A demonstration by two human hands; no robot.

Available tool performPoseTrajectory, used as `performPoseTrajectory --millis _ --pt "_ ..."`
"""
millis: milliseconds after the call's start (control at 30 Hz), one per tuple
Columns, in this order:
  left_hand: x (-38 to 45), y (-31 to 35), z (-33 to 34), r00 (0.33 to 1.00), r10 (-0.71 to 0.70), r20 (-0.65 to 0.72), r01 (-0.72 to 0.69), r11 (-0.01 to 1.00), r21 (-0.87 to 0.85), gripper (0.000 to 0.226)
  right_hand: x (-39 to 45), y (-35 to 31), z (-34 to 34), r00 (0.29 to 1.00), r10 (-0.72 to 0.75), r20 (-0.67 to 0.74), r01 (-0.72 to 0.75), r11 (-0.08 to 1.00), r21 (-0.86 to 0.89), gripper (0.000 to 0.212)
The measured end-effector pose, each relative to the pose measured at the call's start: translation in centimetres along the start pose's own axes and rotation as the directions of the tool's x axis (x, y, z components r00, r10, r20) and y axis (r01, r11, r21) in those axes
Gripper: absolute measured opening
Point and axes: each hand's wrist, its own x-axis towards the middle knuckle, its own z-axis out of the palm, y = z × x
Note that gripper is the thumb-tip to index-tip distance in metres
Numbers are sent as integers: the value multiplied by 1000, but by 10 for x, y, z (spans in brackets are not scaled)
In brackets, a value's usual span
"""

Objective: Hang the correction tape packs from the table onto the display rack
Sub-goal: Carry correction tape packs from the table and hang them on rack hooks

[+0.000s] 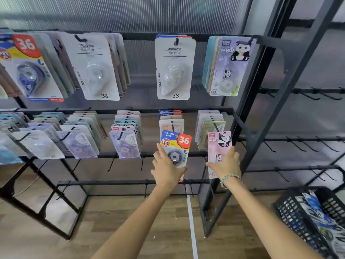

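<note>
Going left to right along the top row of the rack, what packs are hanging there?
Blue "36" correction tape pack → clear JINUO pack → second clear JINUO pack → purple panda pack.

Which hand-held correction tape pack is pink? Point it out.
The pink panda-print pack in the right hand; the left hand holds a blue-and-yellow pack marked 36.

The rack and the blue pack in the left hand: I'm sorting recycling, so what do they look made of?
The rack looks like matt black painted metal: thin straight bars and hooks. The blue pack, gripped by the left hand, seems glossy printed card under a clear plastic bubble that catches light.
</note>
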Motion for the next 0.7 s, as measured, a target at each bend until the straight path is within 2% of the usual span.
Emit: performPoseTrajectory --millis 367,700 --pt "-2 2 12 996 -88 -9 87 995 -47 126 8 2 0 1000 -21 14 21 1000 -20 111" --pt "27 5 25 994 -109 -18 107 990 -94 129 18 -1 7 999 -28 36 28 1000 3 110"
